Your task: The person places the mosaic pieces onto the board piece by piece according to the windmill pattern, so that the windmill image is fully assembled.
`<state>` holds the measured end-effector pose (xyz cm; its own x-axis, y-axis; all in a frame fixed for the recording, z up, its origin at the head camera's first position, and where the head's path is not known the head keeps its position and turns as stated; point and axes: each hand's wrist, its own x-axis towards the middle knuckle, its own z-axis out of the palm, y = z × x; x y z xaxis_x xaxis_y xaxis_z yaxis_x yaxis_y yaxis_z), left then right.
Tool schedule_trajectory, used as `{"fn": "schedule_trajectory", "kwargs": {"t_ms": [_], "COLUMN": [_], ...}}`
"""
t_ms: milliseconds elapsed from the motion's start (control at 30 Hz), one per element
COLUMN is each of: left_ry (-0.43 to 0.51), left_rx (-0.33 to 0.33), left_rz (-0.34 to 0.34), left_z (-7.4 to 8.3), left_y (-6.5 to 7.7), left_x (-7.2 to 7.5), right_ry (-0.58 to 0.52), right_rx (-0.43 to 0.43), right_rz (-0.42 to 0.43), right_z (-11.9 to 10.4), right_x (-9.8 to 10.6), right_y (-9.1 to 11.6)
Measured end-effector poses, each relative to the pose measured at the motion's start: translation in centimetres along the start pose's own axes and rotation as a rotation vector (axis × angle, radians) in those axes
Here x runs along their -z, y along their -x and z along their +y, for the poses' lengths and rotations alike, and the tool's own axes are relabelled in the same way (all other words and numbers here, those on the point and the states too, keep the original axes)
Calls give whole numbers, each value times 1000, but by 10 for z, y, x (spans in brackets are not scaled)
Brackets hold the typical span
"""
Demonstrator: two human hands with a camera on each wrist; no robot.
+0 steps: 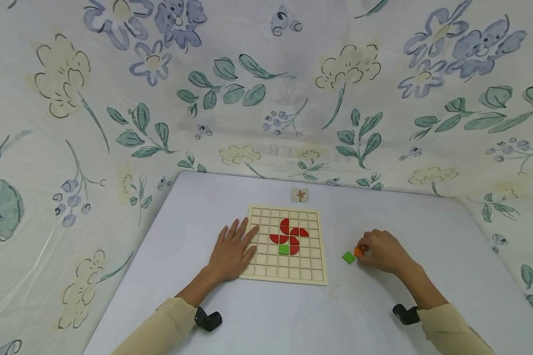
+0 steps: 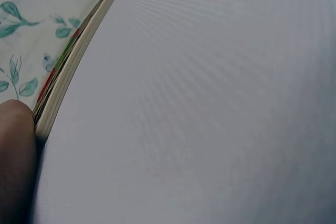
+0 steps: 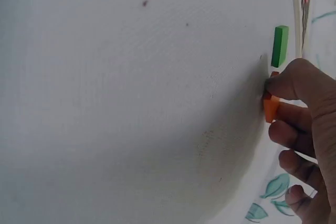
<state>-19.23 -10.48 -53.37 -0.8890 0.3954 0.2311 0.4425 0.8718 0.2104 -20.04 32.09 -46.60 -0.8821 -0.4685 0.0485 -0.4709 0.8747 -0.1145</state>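
A pale wooden grid board [image 1: 266,270] lies on the table, with several red quarter-round pieces [image 1: 299,232] set as a pinwheel and a green square tile [image 1: 284,249] tucked among them. My left hand [image 1: 232,254] rests on the board's left edge, fingers spread and straight; its thumb [image 2: 13,156] touches the edge in the left wrist view. To the right of the board, my right hand [image 1: 384,251] pinches an orange piece [image 3: 271,108] between thumb and fingers, low over the table. Just left of that piece lies a loose green tile [image 1: 348,257].
A small picture card [image 1: 299,195] showing a red pinwheel sits behind the board. The white table [image 1: 195,212] meets a flower-printed cloth [image 1: 293,108] at the back and sides. Black wrist cameras [image 1: 209,319] are on both wrists.
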Motion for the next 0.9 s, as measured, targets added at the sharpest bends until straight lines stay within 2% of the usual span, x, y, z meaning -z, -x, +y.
{"fn": "schedule_trajectory", "kwargs": {"t_ms": [233, 467, 733, 900], "left_ry": [-10, -10, -14, -11], "left_rx": [11, 7, 11, 9], "left_rz": [-13, 1, -7, -7], "left_z": [-1, -2, -1, -1], "left_y": [0, 1, 2, 2], "left_x": [-2, -1, -2, -1], "right_ry": [16, -7, -22, -73], "right_rx": [30, 46, 166, 257], "right_rz": [33, 25, 13, 56], "right_z": [-5, -23, -58, -86], "right_x": [0, 4, -1, -6], "right_y": [-12, -30, -52, -64]}}
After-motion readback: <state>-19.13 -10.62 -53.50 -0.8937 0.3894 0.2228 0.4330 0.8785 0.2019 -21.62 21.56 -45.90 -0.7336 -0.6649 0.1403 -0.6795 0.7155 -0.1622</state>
